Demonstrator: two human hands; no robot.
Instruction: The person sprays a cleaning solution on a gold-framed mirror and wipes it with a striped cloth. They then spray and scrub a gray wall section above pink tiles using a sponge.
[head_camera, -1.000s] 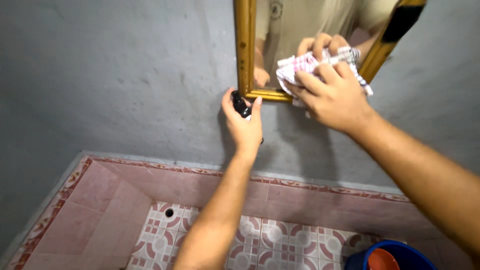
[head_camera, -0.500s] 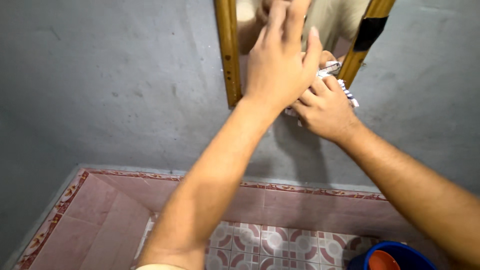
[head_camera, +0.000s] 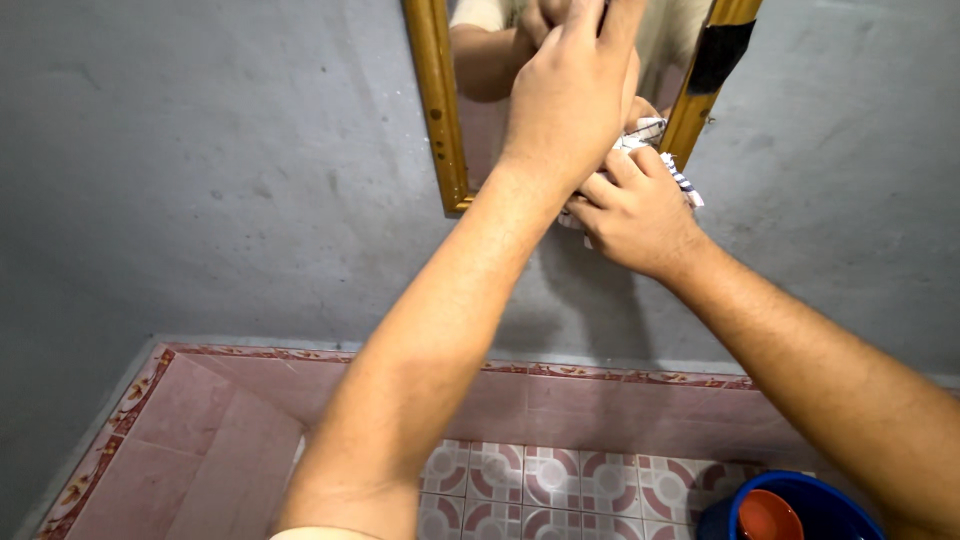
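Gold-framed mirror (head_camera: 437, 110) is hanging at the upper centre of the frame, where the right hand (head_camera: 632, 212) is bunching a pink checked cloth (head_camera: 650, 140) against its lower edge. The left hand (head_camera: 570, 85) is raised before the glass; I cannot tell what it is gripping. Pushing hard could be tilting the mirror off the grey wall (head_camera: 220, 170)

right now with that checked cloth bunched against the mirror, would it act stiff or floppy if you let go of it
Probably floppy: the checked cloth crumples into folds under the right hand, so it likely sags and drops once released. It looks thin and light. Pushed along the mirror, it would likely slide and bunch rather than hold its shape. The left hand hides part of it.
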